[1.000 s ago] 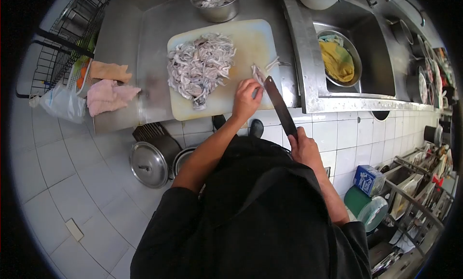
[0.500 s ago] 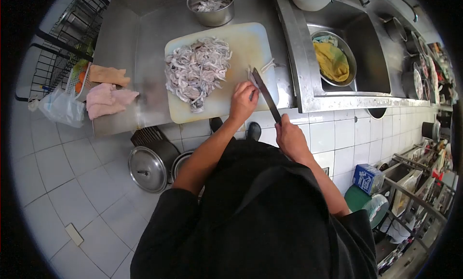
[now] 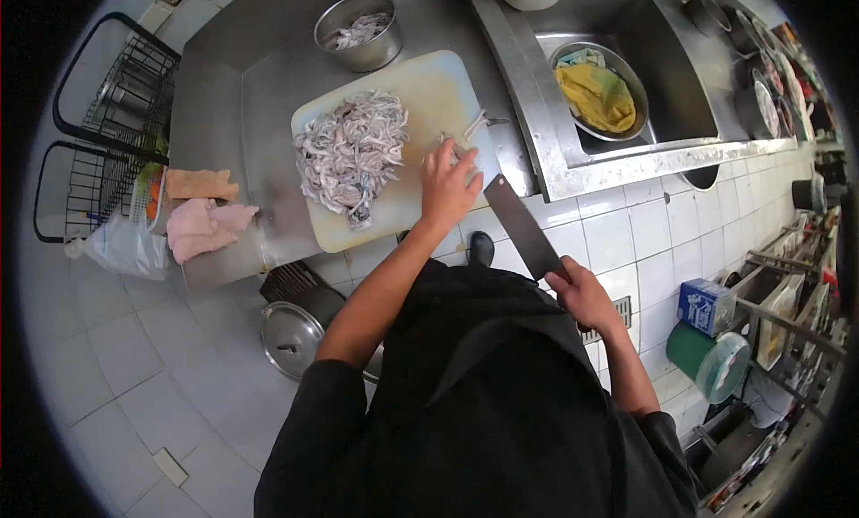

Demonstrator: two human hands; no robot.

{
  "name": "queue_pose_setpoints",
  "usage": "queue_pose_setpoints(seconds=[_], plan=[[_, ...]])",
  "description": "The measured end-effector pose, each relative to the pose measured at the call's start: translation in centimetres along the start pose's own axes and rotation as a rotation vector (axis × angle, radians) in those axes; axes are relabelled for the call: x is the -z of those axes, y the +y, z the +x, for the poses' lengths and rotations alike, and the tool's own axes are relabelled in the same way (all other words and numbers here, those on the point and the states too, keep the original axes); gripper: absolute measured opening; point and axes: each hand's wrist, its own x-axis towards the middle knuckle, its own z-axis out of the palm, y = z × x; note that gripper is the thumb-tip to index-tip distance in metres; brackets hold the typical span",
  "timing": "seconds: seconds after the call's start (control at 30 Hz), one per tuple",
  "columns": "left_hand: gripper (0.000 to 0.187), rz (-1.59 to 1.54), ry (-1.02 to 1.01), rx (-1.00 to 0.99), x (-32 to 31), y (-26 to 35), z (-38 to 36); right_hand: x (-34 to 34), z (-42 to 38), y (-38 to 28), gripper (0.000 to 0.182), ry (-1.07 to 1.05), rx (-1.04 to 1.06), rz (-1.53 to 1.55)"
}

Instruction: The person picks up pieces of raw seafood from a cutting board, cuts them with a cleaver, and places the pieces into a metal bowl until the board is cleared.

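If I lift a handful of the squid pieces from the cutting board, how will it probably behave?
The squid pieces are probably floppy, since the strands curl and drape over one another. Their wet-looking shine suggests they may be slippery. Heaped loosely on the cutting board, some would likely trail or drop from the handful.

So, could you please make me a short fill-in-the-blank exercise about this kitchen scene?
1. The right hand grips the knife by its ____.
2. In the picture, the left hand is to the ____ of the pile of pale strips on the cutting board.
3. In the sink, the large cloth in the metal bowl is ____.
4. Beside the orange cloth lies a ____ one.

Missing words: handle; right; yellow; pink.
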Motion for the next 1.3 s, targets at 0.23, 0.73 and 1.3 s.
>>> queue_pose_setpoints(seconds=[0.23, 0.73, 1.3], plan=[[0.019, -0.144, -0.128, 0.126, 0.1, -4.5, 3.2, -0.5, 1.8, -3.2, 0.024, -0.072, -0.326, 0.552], [0.038, -0.036, -0.379, -0.026, -3.9, -6.3, 12.1, -4.8, 11.8, -3.7, 0.027, -0.064, -0.243, 0.817], [0.018, -0.756, -0.431, 0.265, 11.3, -12.7, 26.6, -3.5, 7.5, -7.0, 0.026, 0.039, -0.242, 0.409]])
